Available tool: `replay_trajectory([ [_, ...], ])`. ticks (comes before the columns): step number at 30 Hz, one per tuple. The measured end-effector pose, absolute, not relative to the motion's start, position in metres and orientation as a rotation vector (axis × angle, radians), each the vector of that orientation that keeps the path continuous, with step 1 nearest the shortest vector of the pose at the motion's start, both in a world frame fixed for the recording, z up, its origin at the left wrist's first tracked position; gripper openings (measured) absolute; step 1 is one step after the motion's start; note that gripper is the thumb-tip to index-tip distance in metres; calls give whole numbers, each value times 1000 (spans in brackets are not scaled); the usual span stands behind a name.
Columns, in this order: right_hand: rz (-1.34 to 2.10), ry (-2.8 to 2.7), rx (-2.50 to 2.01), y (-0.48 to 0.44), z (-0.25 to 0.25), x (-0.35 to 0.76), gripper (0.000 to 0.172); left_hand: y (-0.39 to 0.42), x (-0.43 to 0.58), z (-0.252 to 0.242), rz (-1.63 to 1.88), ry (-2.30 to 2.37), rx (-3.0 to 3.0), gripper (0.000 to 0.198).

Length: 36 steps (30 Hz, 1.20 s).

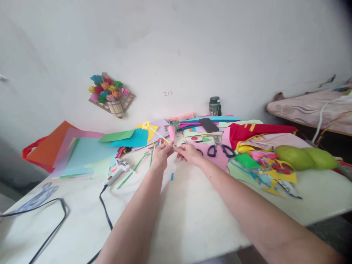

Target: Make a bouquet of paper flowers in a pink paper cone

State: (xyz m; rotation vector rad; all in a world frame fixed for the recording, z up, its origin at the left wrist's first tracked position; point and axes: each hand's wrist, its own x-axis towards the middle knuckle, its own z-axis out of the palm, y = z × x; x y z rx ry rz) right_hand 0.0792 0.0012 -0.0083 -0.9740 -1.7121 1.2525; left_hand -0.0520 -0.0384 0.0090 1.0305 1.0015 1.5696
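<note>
My left hand point(163, 153) is closed in a pinch on a thin pale green paper stem point(160, 135). That stem slants up and left, where its far end meets a yellow flower-shaped paper piece point(143, 125); whether they are joined I cannot tell. Close against the left fingertips, my right hand point(188, 152) is also closed, pinching near the stem's lower end. What lies between its fingertips is too small to make out. Just beyond the hands is a pink paper cone point(172, 132) with green leafy bits on top. A small blue scrap point(172, 176) lies nearer on the table.
A white glue gun point(117, 174) with a black cord lies left, beside green paper strips point(133, 170). Coloured sheets point(85, 156) spread farther left. Dark-handled scissors point(220, 149), a phone point(208, 125), a bottle point(215, 107), paper scraps point(264, 167) and green fruits point(305, 157) are right.
</note>
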Motion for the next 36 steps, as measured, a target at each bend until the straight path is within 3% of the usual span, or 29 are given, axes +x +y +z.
replay_trajectory([
  [9,1049,-1817,-832,0,-13,78,32,-39,-52,12,1546,987,1025,38],
  [22,1533,-1484,-921,-14,3,73,23,-41,-50,14,1590,1007,1073,38],
  [31,1565,-1396,-968,-13,2,70,22,-42,-44,16,1598,1269,973,38],
  [36,1765,-1466,-775,-10,0,79,20,-40,-43,18,1544,1193,1139,38],
])
